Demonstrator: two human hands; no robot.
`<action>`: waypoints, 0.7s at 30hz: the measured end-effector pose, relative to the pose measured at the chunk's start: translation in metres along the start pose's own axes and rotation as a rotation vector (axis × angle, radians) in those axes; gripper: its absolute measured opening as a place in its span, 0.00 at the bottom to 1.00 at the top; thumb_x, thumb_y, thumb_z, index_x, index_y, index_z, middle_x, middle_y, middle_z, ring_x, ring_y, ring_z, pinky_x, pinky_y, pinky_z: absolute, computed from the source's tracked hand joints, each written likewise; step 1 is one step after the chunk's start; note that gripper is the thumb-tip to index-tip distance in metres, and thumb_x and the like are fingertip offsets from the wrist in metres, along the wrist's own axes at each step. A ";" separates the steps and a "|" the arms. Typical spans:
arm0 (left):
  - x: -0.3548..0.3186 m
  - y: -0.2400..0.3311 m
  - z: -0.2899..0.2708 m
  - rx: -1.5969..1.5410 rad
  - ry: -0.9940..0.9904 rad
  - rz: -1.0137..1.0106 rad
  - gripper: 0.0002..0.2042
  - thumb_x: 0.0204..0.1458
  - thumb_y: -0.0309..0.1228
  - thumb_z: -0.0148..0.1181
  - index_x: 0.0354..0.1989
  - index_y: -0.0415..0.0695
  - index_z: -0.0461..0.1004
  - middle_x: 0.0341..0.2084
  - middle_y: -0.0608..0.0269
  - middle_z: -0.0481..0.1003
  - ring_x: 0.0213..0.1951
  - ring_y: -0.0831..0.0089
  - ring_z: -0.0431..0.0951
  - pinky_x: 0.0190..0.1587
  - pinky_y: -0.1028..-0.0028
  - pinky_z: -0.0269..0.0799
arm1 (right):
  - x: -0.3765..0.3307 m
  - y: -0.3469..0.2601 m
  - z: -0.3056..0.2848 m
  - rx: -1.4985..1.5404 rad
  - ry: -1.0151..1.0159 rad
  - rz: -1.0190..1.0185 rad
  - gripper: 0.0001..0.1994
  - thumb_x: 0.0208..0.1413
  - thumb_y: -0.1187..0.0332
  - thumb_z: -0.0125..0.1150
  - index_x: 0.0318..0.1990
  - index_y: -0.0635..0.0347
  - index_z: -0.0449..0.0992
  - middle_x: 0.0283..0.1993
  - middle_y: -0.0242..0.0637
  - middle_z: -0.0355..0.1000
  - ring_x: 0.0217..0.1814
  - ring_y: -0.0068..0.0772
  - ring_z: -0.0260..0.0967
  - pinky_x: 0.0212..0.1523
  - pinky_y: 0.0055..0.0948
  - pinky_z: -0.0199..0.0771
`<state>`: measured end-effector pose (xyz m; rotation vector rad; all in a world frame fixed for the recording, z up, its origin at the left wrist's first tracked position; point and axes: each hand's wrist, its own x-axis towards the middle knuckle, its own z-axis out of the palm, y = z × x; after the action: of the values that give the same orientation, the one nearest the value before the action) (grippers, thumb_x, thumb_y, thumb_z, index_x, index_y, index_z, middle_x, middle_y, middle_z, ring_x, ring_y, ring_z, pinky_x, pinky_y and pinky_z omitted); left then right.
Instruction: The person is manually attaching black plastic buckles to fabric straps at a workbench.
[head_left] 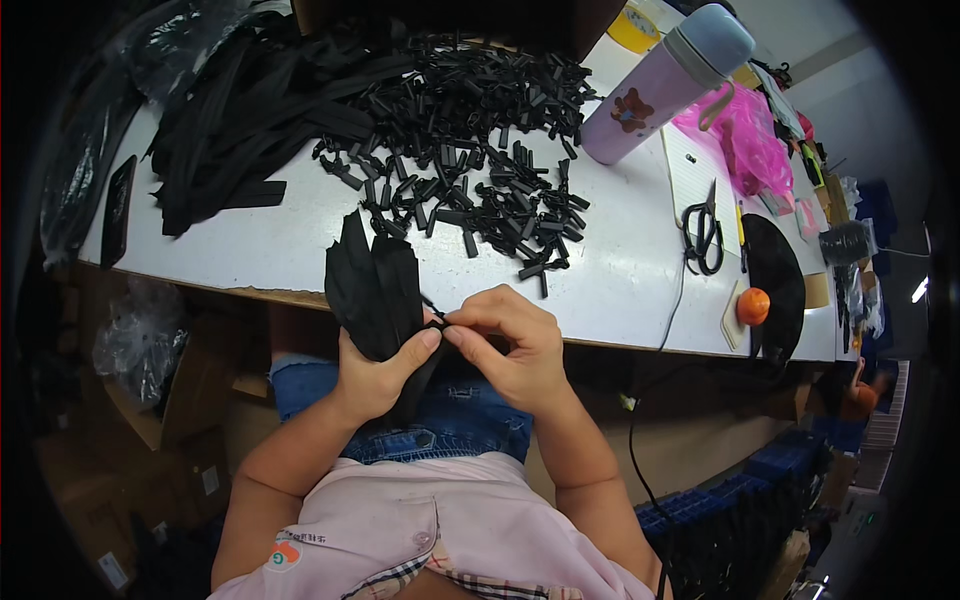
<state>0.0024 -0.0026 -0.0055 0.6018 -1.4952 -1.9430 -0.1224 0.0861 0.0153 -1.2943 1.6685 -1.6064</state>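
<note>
My left hand (378,378) is closed round a bundle of black zipper tapes (375,285), which fan upward over the table's front edge. Its thumb points toward the fingertips of my right hand (515,345). Those fingertips are pinched together on a small black zipper slider (437,320) at the side of the bundle. The fingers partly cover it, so I cannot tell whether a tape runs through it. Beyond my hands, a heap of black zipper sliders with pulls (480,190) spreads over the white table (330,240).
More black zipper tapes (230,120) lie at the back left, near a dark phone-like slab (119,210). On the right stand a lilac bottle (650,95), black scissors (704,235) and an orange round object (753,306). A pink plastic bag (745,140) lies behind them.
</note>
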 end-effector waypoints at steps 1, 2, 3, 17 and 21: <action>0.000 -0.001 0.000 0.000 -0.001 0.000 0.06 0.43 0.23 0.56 0.31 0.38 0.70 0.25 0.67 0.70 0.28 0.82 0.68 0.32 0.82 0.64 | 0.000 -0.003 -0.001 -0.022 -0.013 -0.010 0.07 0.40 0.81 0.57 0.30 0.64 0.73 0.27 0.33 0.66 0.21 0.18 0.62 0.21 0.15 0.62; 0.000 -0.001 0.001 -0.015 -0.016 -0.013 0.06 0.42 0.23 0.56 0.30 0.38 0.70 0.25 0.67 0.70 0.28 0.82 0.69 0.32 0.82 0.65 | 0.000 -0.003 -0.002 -0.021 -0.013 -0.010 0.07 0.40 0.81 0.57 0.30 0.64 0.73 0.27 0.33 0.66 0.21 0.18 0.62 0.21 0.15 0.62; 0.000 -0.002 0.001 -0.030 -0.031 -0.026 0.06 0.42 0.22 0.56 0.30 0.38 0.70 0.25 0.66 0.71 0.28 0.82 0.69 0.32 0.83 0.65 | 0.000 -0.001 -0.004 -0.058 -0.027 -0.045 0.08 0.40 0.81 0.57 0.31 0.63 0.73 0.27 0.34 0.65 0.21 0.19 0.62 0.21 0.16 0.62; -0.005 0.004 0.009 -0.049 0.090 0.018 0.09 0.44 0.23 0.55 0.35 0.37 0.69 0.30 0.64 0.71 0.33 0.80 0.69 0.38 0.81 0.64 | -0.016 0.008 0.025 0.084 0.287 -0.011 0.05 0.41 0.80 0.56 0.29 0.66 0.71 0.27 0.34 0.65 0.21 0.17 0.61 0.20 0.14 0.60; -0.006 0.001 0.007 0.019 0.066 0.145 0.10 0.44 0.24 0.55 0.36 0.37 0.69 0.31 0.63 0.71 0.34 0.79 0.69 0.39 0.81 0.64 | -0.018 0.009 0.026 0.168 0.200 0.028 0.04 0.44 0.81 0.53 0.30 0.68 0.68 0.27 0.34 0.63 0.25 0.16 0.59 0.25 0.13 0.60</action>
<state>0.0022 0.0064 -0.0022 0.5450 -1.4760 -1.7834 -0.0950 0.0873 -0.0028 -1.0530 1.6161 -1.8669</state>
